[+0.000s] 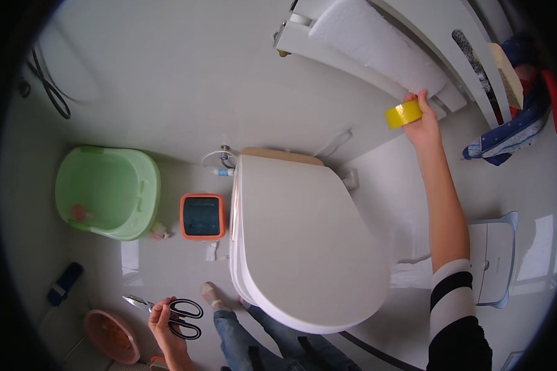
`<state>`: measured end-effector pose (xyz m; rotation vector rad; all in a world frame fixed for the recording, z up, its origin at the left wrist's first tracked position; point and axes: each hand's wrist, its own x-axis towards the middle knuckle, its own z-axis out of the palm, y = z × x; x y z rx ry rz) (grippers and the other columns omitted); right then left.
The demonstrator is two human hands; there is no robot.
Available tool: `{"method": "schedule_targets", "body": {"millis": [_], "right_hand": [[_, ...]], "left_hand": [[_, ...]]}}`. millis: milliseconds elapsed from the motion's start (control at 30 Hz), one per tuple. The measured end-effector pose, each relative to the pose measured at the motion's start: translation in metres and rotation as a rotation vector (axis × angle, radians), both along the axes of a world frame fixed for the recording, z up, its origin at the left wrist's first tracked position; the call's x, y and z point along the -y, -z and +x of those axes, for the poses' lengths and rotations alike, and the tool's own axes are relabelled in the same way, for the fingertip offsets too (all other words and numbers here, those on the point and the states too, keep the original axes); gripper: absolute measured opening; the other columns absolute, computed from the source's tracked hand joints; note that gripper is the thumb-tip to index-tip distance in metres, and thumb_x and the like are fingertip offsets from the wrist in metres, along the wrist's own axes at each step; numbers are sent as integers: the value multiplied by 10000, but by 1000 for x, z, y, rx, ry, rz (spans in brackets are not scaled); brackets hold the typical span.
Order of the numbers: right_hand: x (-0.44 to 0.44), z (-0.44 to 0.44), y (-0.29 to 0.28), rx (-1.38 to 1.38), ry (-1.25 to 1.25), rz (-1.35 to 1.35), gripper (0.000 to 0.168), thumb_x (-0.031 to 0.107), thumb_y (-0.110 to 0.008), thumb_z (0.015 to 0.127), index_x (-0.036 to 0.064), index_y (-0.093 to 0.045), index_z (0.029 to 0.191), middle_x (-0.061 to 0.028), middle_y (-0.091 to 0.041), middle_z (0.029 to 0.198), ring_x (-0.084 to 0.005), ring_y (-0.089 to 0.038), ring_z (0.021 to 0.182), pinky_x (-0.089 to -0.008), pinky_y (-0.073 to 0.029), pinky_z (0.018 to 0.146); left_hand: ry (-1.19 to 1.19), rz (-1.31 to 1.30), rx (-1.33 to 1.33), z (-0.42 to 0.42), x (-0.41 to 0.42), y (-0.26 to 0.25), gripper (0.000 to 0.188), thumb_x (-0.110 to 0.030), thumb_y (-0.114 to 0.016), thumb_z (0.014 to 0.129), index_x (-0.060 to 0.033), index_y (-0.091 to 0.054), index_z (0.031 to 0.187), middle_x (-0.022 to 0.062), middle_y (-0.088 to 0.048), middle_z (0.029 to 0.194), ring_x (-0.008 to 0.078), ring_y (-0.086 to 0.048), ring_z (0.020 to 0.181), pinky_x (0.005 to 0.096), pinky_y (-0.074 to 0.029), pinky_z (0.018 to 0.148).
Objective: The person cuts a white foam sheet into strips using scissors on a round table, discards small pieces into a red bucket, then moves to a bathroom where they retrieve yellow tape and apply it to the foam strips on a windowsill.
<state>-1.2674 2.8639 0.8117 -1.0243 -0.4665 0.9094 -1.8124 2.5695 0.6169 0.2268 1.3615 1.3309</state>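
Note:
My left hand point(164, 323), low on the left, grips a pair of scissors point(184, 320) near the pivot. The blades point left and the black loop handles face right. On the upper right, my right hand point(422, 123) is closed around a roll of yellow tape point(403, 114). Its fingertips are at the lower end of a white fluffy towel point(376, 44) that lies on a white wall rack point(352, 67); whether they touch it I cannot tell. Between my hands stands a white toilet point(315, 241) with its lid down.
A green plastic tub point(106, 190) and an orange-rimmed bin point(203, 216) are left of the toilet. A pink basin point(111, 336) sits lower left. A tissue box point(494, 263) with hanging paper point(411, 273) is at right, below dark blue cloth point(515, 134).

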Motion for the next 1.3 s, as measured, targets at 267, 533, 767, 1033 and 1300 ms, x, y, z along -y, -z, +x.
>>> {"method": "schedule_targets", "body": {"millis": [267, 533, 767, 1033, 1300], "right_hand": [[81, -80, 63, -198, -340, 37, 163, 237, -577, 919, 91, -510, 948, -31, -538, 855, -149, -526, 822, -323, -439, 795], [190, -232, 85, -424, -382, -31, 137, 240, -569, 922, 109, -530, 931, -29, -546, 845, -159, -512, 825, -349, -431, 788], [274, -371, 67, -468, -486, -72, 132, 238, -586, 906, 123, -558, 963, -12, -568, 842, -160, -517, 808, -351, -427, 776], [315, -549, 38, -403, -779, -118, 232, 242, -611, 890, 100, -540, 1060, -13, -553, 862, -142, -517, 771, -290, -441, 745], [303, -658, 19, 30, -1401, -283, 377, 244, -585, 911, 36, -431, 1185, -106, -568, 881, -180, -564, 697, -294, -465, 681]], "left_hand": [[-29, 11, -76, 1, 5, -34, 123, -36, -599, 849, 3, -648, 954, 116, -665, 974, 79, -543, 698, 187, -406, 623], [213, 124, -70, 12, -12, -80, 230, -52, -627, 816, 16, -637, 1035, 82, -641, 1029, 110, -560, 849, 228, -426, 775], [348, 336, 42, -40, -7, -145, 459, -242, -791, 727, -8, -616, 1080, 86, -642, 1070, 143, -568, 973, 279, -432, 870], [86, 347, 95, -179, 41, -175, 289, -231, -750, 785, -9, -659, 945, 7, -637, 830, 80, -541, 775, 246, -425, 723], [-249, 299, -149, -334, 98, -203, 227, -207, -685, 824, -17, -663, 947, -1, -619, 837, 68, -515, 772, 236, -403, 729]]}}
